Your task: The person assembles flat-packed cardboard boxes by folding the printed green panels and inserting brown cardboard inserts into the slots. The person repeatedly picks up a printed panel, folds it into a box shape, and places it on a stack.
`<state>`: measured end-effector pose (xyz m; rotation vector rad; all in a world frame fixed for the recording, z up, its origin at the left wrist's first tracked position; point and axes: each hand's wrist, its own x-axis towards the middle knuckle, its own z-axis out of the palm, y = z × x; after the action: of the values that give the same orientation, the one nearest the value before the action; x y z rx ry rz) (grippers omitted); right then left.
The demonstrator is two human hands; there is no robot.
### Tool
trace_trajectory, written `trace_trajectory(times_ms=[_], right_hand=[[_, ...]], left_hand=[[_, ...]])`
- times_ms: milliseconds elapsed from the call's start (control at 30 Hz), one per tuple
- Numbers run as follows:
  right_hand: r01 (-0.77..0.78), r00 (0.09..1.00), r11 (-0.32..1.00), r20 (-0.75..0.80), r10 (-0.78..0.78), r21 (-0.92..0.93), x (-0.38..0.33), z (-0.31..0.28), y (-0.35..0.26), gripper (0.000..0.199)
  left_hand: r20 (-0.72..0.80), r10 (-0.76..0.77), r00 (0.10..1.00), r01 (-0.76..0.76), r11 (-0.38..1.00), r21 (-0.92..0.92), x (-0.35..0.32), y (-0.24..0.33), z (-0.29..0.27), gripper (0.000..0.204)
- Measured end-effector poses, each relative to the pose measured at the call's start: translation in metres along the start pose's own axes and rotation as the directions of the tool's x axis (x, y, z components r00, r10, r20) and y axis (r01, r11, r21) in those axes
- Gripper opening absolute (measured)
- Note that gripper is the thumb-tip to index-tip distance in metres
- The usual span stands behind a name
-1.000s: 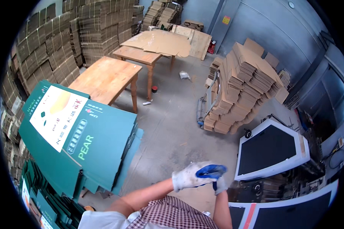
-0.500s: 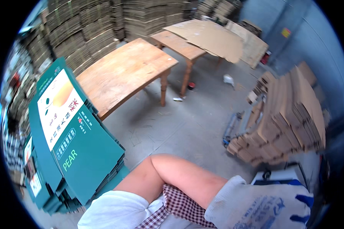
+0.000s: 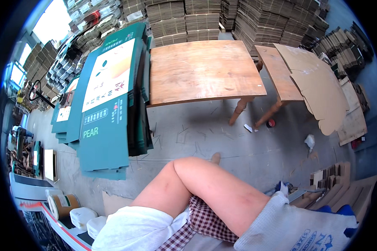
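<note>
While the left arm point(image 3: 167, 184) bends across the foreground of the head view, the left hand point(image 3: 310, 230) lies at the lower right, enclosed in a pale grey glove point(image 3: 272, 226) with blue patches at its far edge. Whether its fingers grip anything cannot be told; the right hand falls outside the view, so whether the two hands are together or apart also cannot be told. Nearest to the glove is a stack of brown cardboard point(image 3: 343, 194) — just beyond it at the right, contact uncertain. A white sleeve point(image 3: 134, 230) and a checked apron point(image 3: 209, 221) occupy the lower centre. Left of centre stands a stack of printed green cartons point(image 3: 104, 146), its right side beside the wooden tabletop point(image 3: 205, 71). To the right, a second table point(image 3: 274, 69) bears an irregular brown sheet point(image 3: 318, 83). Bound cardboard bundles point(image 3: 201, 25) rise behind the tabletop. On the grey floor point(image 3: 180, 140) lie a small red-rimmed object point(image 3: 271, 123) and a crumpled pale piece point(image 3: 309, 142) — both well apart from the glove.
</note>
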<state>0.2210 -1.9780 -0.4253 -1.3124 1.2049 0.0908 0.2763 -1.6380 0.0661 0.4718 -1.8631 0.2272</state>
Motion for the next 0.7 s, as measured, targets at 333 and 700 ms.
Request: trace_trajectory(times_ms=[333,700], right_hand=[[0.057,0.966,0.995,0.255,-0.035,-0.08,0.091,0.143,-0.187,0.019],[0.167,0.931,0.913,-0.364,-0.023,0.371,0.305,-0.027,-0.399,0.017]], left_hand=[[0.025,-0.124,0.992,0.114,0.963,0.244,-0.051,-0.214,-0.168,0.041],[-0.313,-0.949,-0.03,0.834,-0.196,0.516,-0.305,-0.431,-0.238,0.032]])
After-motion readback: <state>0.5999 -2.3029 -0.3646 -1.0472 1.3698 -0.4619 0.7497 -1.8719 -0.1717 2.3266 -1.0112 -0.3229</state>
